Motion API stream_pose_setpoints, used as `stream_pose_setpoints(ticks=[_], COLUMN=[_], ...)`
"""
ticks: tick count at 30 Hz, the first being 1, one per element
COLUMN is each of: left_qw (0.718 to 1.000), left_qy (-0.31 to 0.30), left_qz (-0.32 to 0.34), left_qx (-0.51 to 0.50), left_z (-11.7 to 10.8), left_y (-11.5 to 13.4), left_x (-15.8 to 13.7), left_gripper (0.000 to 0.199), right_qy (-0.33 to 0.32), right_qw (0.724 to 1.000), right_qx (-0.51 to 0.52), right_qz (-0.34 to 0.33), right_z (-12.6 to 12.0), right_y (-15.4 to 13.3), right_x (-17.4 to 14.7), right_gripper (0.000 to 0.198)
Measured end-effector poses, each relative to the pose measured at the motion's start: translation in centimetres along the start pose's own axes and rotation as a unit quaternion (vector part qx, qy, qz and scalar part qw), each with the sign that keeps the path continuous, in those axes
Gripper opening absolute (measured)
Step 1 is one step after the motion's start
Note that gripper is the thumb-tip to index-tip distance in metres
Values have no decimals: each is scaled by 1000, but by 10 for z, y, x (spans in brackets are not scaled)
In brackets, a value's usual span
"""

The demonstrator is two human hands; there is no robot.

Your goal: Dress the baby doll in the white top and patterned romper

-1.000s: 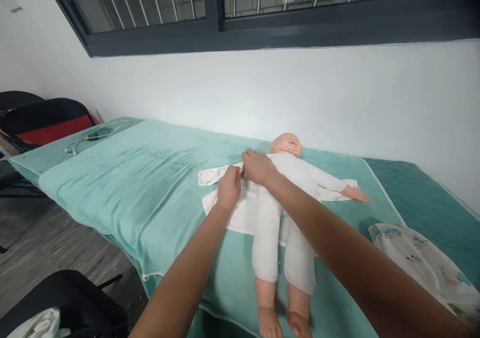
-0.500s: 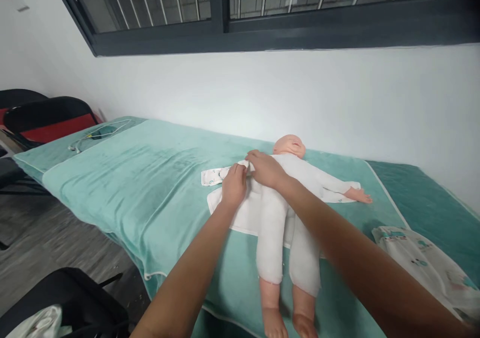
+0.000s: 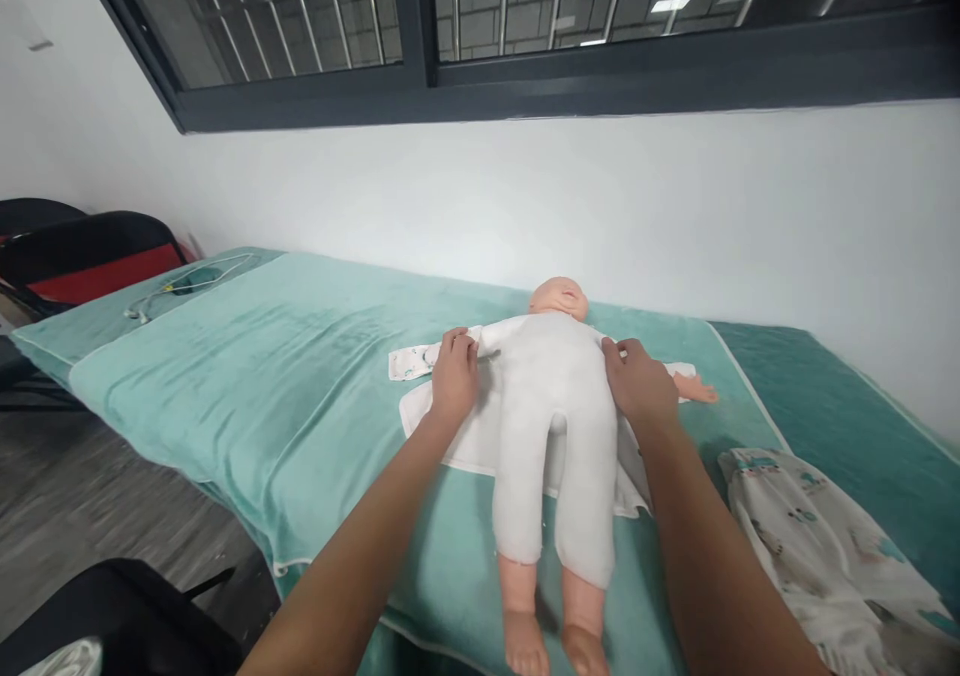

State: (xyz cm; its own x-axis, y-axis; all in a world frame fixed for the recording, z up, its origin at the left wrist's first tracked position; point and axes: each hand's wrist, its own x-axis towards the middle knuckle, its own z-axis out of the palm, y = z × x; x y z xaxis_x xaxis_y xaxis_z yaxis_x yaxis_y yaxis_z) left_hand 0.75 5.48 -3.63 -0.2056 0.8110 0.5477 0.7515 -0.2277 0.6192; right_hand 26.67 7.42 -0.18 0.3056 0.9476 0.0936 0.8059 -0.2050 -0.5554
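Note:
A baby doll (image 3: 559, 356) with a white cloth body lies on its back, head toward the wall. Spread open beneath it is a white baby shirt (image 3: 427, 411) with small prints on its cuffs. My left hand (image 3: 455, 381) is closed on the shirt's sleeve around the doll's arm at the left; the sleeve's end lies flat beyond my fingers and the doll's hand on that side is not visible. At the doll's other shoulder, my right hand (image 3: 641, 381) has its fingers pinched on white cloth, partly hiding that arm. The doll's hand (image 3: 696, 388) sticks out past the cuff there.
A teal cover (image 3: 300, 356) spreads over the bed against the wall. Folded printed baby clothing (image 3: 832, 546) lies at the right front. A cord with a small dark object (image 3: 195, 281) rests at the far left. Black chairs (image 3: 97, 256) stand left, another black seat (image 3: 112, 616) below.
My right hand has left the sleeve at the left and moved right to the doll's other shoulder. My left hand stays by the left sleeve. The view has shifted slightly.

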Motion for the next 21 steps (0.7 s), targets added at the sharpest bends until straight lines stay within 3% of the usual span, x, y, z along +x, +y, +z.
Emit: stream_pose_setpoints(ticks=[5,10,21], left_qw=[998,995,985], left_qy=[-22,-33,-31], left_qz=[-55,-92,-141], left_qx=[14,-3,-93], left_z=[2,3,3], left_y=[16,34,48], left_x=[5,17,49], left_gripper=[27,28,15], right_qy=[-11,-62,-138], right_qw=[979,916,768], right_qx=[201,394,625], right_qz=[-40,-46,-16], right_z=[7,20,30], right_y=[2,6,-4], right_x=[4,9,2], right_gripper=[62,67,64])
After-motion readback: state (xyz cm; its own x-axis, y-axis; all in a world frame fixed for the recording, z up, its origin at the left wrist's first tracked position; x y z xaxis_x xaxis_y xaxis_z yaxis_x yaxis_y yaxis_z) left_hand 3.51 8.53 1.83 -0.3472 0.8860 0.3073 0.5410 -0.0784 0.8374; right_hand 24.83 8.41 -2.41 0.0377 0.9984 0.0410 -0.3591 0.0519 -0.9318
